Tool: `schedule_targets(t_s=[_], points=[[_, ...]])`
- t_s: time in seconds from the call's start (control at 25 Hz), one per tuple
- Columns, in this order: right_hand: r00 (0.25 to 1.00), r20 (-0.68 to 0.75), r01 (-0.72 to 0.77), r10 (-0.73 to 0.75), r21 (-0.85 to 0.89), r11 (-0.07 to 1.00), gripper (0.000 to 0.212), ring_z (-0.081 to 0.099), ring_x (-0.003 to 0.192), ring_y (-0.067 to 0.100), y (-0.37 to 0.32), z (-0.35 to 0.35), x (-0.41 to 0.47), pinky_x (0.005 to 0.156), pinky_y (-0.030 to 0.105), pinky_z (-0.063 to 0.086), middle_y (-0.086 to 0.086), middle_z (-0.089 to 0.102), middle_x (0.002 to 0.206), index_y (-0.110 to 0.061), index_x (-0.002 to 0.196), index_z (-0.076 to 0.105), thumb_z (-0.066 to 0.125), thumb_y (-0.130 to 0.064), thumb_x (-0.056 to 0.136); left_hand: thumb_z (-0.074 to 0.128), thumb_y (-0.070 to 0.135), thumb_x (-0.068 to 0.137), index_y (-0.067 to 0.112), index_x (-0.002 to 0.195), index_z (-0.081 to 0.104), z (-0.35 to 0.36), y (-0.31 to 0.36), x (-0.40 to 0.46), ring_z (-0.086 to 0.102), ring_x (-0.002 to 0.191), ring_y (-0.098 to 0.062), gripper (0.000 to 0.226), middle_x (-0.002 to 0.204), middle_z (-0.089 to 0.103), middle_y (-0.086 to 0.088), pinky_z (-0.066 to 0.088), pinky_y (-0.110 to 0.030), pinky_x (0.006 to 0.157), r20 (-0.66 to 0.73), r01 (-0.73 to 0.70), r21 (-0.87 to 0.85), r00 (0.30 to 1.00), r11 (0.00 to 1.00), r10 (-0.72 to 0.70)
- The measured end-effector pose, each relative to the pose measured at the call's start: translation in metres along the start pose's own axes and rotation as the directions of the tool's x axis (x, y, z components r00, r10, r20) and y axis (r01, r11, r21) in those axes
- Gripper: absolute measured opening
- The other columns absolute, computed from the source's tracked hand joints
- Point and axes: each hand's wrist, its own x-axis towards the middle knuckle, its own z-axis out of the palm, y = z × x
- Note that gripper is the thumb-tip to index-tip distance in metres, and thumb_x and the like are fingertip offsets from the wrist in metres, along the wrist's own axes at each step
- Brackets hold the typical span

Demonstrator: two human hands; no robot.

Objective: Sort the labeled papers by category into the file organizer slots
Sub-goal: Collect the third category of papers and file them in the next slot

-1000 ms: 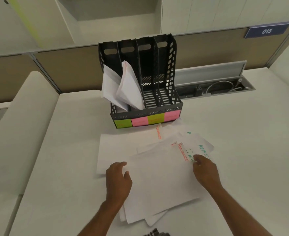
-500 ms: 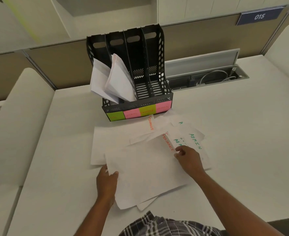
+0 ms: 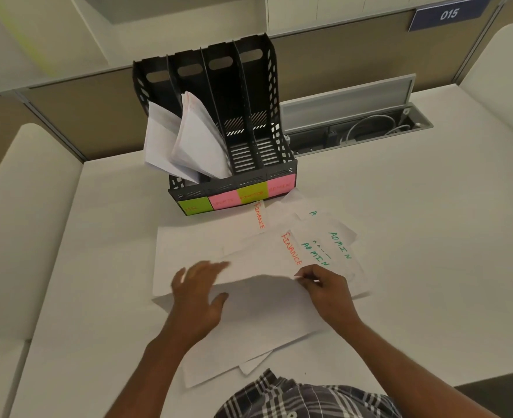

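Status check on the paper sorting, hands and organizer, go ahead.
Left hand open, flat on the papers. Right hand pinching top sheet's corner. File organizer: two left slots filled, two right slots empty. Nothing blocking.

A white bench [image 3: 400,236] is backed by a tan partition panel [image 3: 77,116], above which pale cabinets [image 3: 324,13] are mounted. A blue plate marked 015 [image 3: 448,15] is fixed upper right, and an open cable tray [image 3: 361,131] holding white cords is set into the bench.
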Motion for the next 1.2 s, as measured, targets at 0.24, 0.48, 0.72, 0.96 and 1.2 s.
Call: schedule_targets(t_s=[0.24, 0.48, 0.72, 0.96, 1.2], points=[[0.980, -0.129, -0.185, 0.149, -0.340, 0.922, 0.039, 0.053, 0.124, 0.026, -0.003, 0.009, 0.026, 0.102, 0.033, 0.041, 0.008, 0.061, 0.132, -0.013, 0.131, 0.057, 0.061, -0.013, 0.092, 0.068, -0.019, 0.075, 0.023, 0.079, 0.075, 0.022, -0.008, 0.007, 0.067, 0.090, 0.003, 0.042, 0.089, 0.073, 0.013, 0.056, -0.042, 0.088, 0.052, 0.127, -0.320, 0.992, 0.939, -0.116], [0.984, -0.002, -0.169, 0.180, -0.361, 0.917, 0.017, 0.062, 0.094, 0.026, -0.016, 0.030, 0.044, 0.069, 0.022, 0.038, -0.005, 0.063, 0.092, -0.019, 0.104, 0.064, 0.063, -0.017, 0.088, 0.074, -0.011, 0.078, 0.016, 0.082, 0.076, 0.029, -0.012, -0.003, 0.058, 0.119, -0.026, 0.028, 0.123, 0.062, -0.003, 0.047, -0.048, 0.105, 0.049, 0.209, -0.358, 0.978, 0.910, -0.205], [0.941, 0.246, 0.275, -0.232, -0.157, 0.949, 0.022, 0.065, 0.086, 0.001, -0.011, 0.021, 0.010, 0.074, 0.003, 0.043, -0.009, 0.076, 0.097, -0.028, 0.106, 0.075, 0.070, -0.018, 0.087, 0.069, -0.013, 0.073, 0.015, 0.081, 0.076, 0.017, -0.020, 0.006, 0.043, 0.135, -0.019, 0.029, 0.130, 0.062, -0.004, 0.026, -0.059, 0.114, -0.089, -0.016, -0.183, 0.996, 0.983, -0.001], [0.986, -0.166, -0.031, -0.016, -0.280, 0.959, 0.030, 0.059, 0.119, 0.022, 0.004, 0.006, 0.019, 0.102, 0.035, 0.047, 0.001, 0.067, 0.127, -0.019, 0.122, 0.067, 0.062, -0.026, 0.094, 0.056, -0.012, 0.063, 0.010, 0.076, 0.074, 0.021, -0.022, 0.000, 0.062, 0.085, -0.008, 0.031, 0.084, 0.073, 0.003, 0.042, -0.059, 0.101, -0.079, -0.035, -0.228, 0.997, 0.973, 0.017], [0.981, -0.140, -0.192, 0.132, -0.716, 0.671, 0.061, 0.041, 0.128, 0.033, 0.000, -0.007, 0.044, 0.099, 0.046, 0.041, 0.012, 0.047, 0.141, -0.014, 0.138, 0.043, 0.064, -0.040, 0.088, 0.054, -0.012, 0.066, 0.011, 0.077, 0.074, 0.023, -0.021, -0.004, 0.066, 0.084, -0.018, 0.032, 0.086, 0.072, 0.005, 0.054, -0.047, 0.076, -0.066, 0.004, -0.305, 0.998, 0.952, -0.026]])
